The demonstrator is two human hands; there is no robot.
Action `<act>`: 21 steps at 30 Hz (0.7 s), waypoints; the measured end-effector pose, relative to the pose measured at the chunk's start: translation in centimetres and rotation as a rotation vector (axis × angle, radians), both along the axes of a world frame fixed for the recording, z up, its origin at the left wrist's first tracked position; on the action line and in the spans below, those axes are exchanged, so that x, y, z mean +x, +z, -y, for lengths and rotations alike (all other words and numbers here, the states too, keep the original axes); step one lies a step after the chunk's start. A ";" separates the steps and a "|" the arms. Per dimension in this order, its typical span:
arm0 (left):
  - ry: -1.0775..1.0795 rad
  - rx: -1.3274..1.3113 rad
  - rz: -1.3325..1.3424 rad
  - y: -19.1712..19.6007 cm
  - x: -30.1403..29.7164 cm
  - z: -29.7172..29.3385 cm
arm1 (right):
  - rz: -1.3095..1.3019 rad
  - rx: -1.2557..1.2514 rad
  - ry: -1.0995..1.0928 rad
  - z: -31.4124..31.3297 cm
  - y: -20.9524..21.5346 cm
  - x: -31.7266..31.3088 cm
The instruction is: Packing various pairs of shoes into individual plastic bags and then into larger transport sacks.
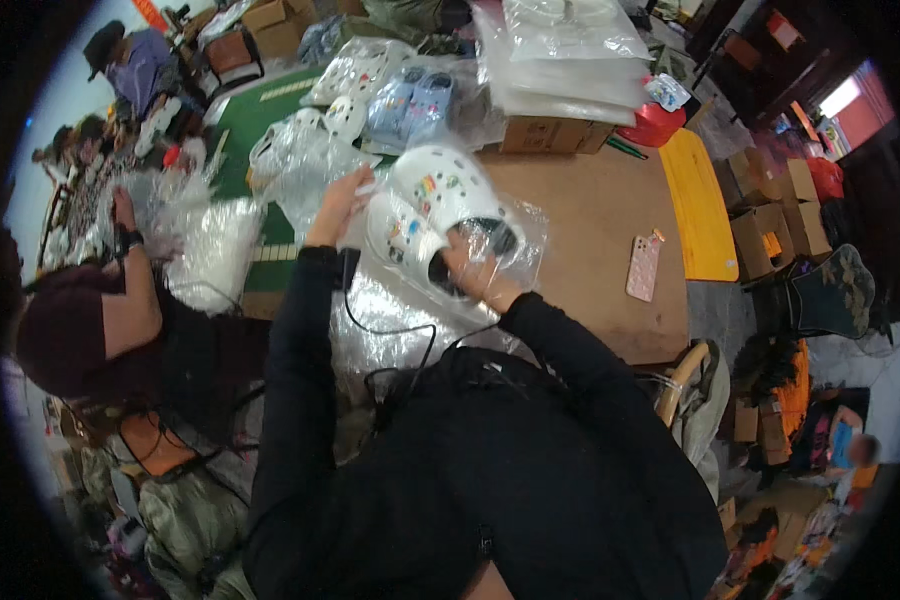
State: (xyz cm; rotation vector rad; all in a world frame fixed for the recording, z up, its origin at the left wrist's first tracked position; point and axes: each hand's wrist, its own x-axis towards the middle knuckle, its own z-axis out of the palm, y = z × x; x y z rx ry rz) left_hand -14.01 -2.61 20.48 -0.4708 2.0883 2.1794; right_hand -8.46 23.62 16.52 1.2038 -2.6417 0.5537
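Note:
A pair of white clogs point(440, 185) with colourful charms hangs in front of me, toes pointing away, above the table. My right hand point(477, 272) grips the pair at its near end, fingers reaching into the shoe openings. A clear plastic bag point(530, 235) lies around the clogs and shows at their right side. My left hand point(342, 207) is at the left of the clogs, its fingers closed on the edge of the clear bag. Beneath, a flat pile of clear plastic bags point(375, 315) covers the table's near edge.
Bagged blue clogs point(410, 105) and bagged white clogs point(345, 115) lie at the far side. A cardboard box point(555, 135) carries stacked clear bags. A pink phone point(643, 268) rests on the brown table point(600, 215). At my left a co-worker point(100, 310) handles plastic bags.

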 end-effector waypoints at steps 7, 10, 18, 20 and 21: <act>-0.332 -0.435 -0.149 3.1 -1.6 -1.2 | -0.003 0.168 -0.027 -0.9 3.6 1.0; -0.198 -0.557 -0.320 3.4 -1.3 -3.2 | -0.054 0.032 -0.053 -1.6 3.2 1.7; 0.193 -1.051 -0.515 2.7 -3.1 -0.3 | -0.264 -0.100 -0.009 -6.0 -0.1 3.7; 0.282 -1.126 -0.466 2.7 -3.3 2.1 | -0.257 -0.116 -0.020 -6.8 1.0 4.6; 0.291 -1.125 -0.468 2.6 -3.3 2.8 | 0.009 0.033 -0.059 -7.6 2.1 5.1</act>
